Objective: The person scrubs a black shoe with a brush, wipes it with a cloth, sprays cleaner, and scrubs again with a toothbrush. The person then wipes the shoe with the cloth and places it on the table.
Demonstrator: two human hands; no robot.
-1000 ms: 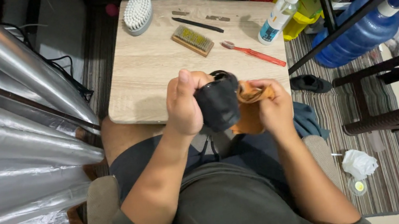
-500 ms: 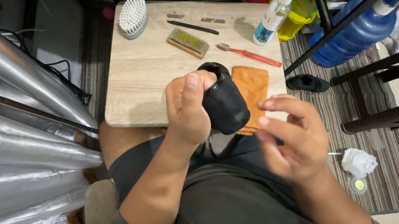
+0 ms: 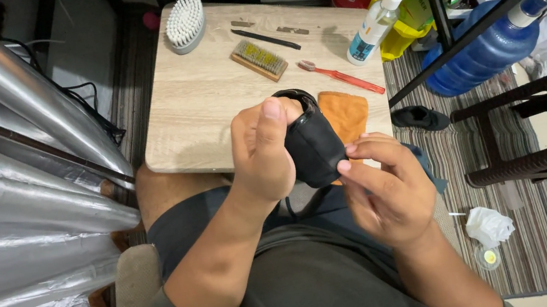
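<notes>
Setting: small light-wood table (image 3: 209, 112) seen from above, the seated person's lap below its near edge.
Left margin: crinkled silver sheeting (image 3: 15, 214) runs close along the table's left side; only a narrow strip of dark floor between them.
Right margin: dark shelf frame (image 3: 484, 14) crosses diagonally just off the table's right edge; striped rug (image 3: 513, 211) beyond it.
Open room: bare wood across the table's left and middle; the near edge is taken up by the hands.
Far edge of table: white-bristled scrub brush (image 3: 184, 22) at the left corner, flat wire brush (image 3: 259, 60) near centre, thin black tool (image 3: 266, 39) behind it.
Right side of table: red toothbrush (image 3: 341, 77) lying slantwise, white spray bottle (image 3: 380, 18) tilted at the corner.
Under the work: orange cloth (image 3: 347, 113) on the table, partly hidden by the shoe.
Floor clutter: black slipper (image 3: 420, 117), brown stool (image 3: 544, 127), blue water jug (image 3: 482, 54), crumpled white tissue (image 3: 488, 224).
Black shoe (image 3: 312, 144): held in the air over the table's near edge, above the lap; dark, matte, rounded, opening rim turned towards the table.
Left hand (image 3: 262, 151): wrapped round the shoe's left side, thumb up against it.
Right hand (image 3: 387, 187): fingers spread loosely, blurred, fingertips touching the shoe's lower right; not gripping anything.
</notes>
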